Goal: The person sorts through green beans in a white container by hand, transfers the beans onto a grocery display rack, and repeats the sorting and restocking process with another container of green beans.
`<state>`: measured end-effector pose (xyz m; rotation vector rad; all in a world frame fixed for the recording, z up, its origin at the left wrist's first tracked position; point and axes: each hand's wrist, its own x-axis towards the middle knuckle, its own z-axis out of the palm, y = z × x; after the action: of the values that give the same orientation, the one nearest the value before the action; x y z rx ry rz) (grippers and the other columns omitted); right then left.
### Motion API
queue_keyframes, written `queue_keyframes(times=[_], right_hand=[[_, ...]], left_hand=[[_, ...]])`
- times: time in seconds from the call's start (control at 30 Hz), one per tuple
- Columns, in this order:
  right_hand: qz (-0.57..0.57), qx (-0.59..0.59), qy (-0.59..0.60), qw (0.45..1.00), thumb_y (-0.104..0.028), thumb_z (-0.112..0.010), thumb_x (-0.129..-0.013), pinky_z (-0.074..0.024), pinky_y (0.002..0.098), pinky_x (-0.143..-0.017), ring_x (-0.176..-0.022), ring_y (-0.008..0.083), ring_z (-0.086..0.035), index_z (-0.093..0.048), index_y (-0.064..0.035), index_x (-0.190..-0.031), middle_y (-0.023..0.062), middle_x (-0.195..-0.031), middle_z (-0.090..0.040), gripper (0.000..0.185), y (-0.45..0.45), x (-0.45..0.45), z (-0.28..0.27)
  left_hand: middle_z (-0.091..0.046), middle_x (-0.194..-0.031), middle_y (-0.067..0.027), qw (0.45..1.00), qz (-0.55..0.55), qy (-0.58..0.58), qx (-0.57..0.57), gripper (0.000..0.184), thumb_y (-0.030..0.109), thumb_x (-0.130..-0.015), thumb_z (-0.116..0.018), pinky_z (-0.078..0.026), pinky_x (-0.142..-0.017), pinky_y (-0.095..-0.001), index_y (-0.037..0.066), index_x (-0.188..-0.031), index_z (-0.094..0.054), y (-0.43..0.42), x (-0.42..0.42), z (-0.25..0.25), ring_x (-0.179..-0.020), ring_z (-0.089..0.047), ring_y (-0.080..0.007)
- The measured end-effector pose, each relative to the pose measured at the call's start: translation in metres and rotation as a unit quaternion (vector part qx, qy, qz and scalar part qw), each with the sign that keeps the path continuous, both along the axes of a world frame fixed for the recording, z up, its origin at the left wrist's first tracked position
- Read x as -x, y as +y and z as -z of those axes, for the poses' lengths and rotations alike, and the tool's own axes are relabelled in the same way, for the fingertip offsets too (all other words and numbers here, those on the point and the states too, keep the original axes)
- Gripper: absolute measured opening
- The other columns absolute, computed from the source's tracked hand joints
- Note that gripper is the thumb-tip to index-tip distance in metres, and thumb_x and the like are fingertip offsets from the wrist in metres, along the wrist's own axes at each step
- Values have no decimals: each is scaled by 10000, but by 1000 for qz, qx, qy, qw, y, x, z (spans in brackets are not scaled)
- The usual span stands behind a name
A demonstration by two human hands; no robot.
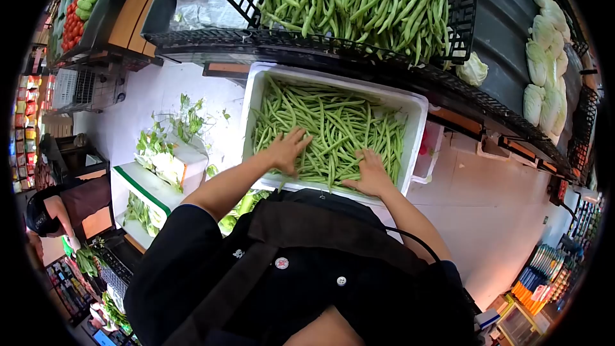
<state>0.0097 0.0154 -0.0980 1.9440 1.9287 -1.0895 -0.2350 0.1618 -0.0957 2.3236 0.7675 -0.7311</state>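
Mid-frame, the left hand (pixel 287 152) and right hand (pixel 372 175) lie spread on beans (pixel 336 122) in the box (pixel 416 118); a light, even touch should avoid snapping them.

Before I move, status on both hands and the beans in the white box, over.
Left hand and right hand open, palms down on green beans. Beans loose in white box. Only the hands cover them; black crate beyond.

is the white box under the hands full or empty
Mostly full: green beans cover its visible floor, with bare inner wall above them; the left hand and right hand touch the beans.
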Motion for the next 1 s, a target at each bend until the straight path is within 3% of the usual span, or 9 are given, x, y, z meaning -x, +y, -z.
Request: queue_keyframes(times=[0.07,0.13,0.2,0.37,0.5,0.63,0.83,0.93,1.0], right_hand=[[-93,50,-53,993,-447,-542,-758,7,504,-1095,-1369,376,-10,-174,-5,-1409,215,-1468,-122,869,12,8,0],[-118,12,-147,982,-263,-451,-720,35,541,-1075,-1364,404,9,-149,43,-1401,242,-1471,-72,805,6,21,10],[-130,39,-149,979,-273,-485,-711,55,555,-1066,-1361,415,21,-139,45,-1403,260,-1465,-57,836,14,23,-4],[-62,58,-88,992,-268,-588,-622,-226,468,-995,-1191,347,-318,-171,16,-1380,247,-1397,-222,911,13,-5,-3],[-190,74,-168,964,-271,-608,-604,-164,458,-1046,-1293,386,-192,-198,30,-1365,254,-1408,-183,915,12,6,-27],[-231,-110,-191,948,-264,-598,-634,-142,495,-1055,-1305,418,-183,-256,47,-1348,296,-1379,-219,851,-10,-4,11],[-225,-15,-99,969,-206,-531,-749,-191,511,-1036,-1245,420,-300,-289,28,-1350,294,-1299,-346,689,-7,-5,-12],[-265,-211,-156,928,-187,-508,-774,-274,488,-967,-1122,383,-421,-333,-6,-1333,265,-1215,-421,613,-26,-17,25],[-278,-184,-166,928,-189,-507,-782,-296,467,-940,-1079,373,-457,-360,-20,-1314,248,-1182,-450,577,-19,-17,44]], left_hand=[[-83,-1489,-146,999,-8,-24,-46,1142,399,-586,-773,-140,-1077,-536,152,-1439,-55,-25,15,9,-1381,-49,-307],[-88,-1485,-164,996,-29,-27,-80,1155,396,-583,-767,-141,-1072,-542,164,-1440,-28,-30,15,11,-1377,-62,-326],[-122,-1463,-203,996,-33,8,-77,1172,412,-575,-764,-145,-1058,-565,185,-1441,-8,-33,3,6,-1361,-101,-361],[-280,-1348,-239,998,61,32,-14,1181,417,-575,-754,-134,-1023,-621,217,-1441,25,-13,3,-7,-1283,-248,-385],[-305,-1325,-248,990,82,5,-119,1168,402,-563,-750,-171,-1003,-598,179,-1442,-13,-24,4,20,-1254,-285,-397],[-446,-1148,-222,984,121,-26,-128,1093,367,-583,-732,-261,-961,-486,159,-1439,-85,-20,3,8,-1106,-428,-352],[-498,-1019,-196,980,158,-89,-77,1032,277,-613,-712,-273,-947,-447,156,-1438,-103,-10,8,8,-1004,-477,-334],[-492,-1011,-210,982,145,-99,-73,1026,262,-621,-697,-317,-902,-436,178,-1443,-89,-13,8,12,-975,-477,-331],[-505,-989,-215,981,149,-99,-77,1022,244,-632,-689,-352,-864,-394,195,-1446,-72,-12,6,10,-937,-494,-322]])
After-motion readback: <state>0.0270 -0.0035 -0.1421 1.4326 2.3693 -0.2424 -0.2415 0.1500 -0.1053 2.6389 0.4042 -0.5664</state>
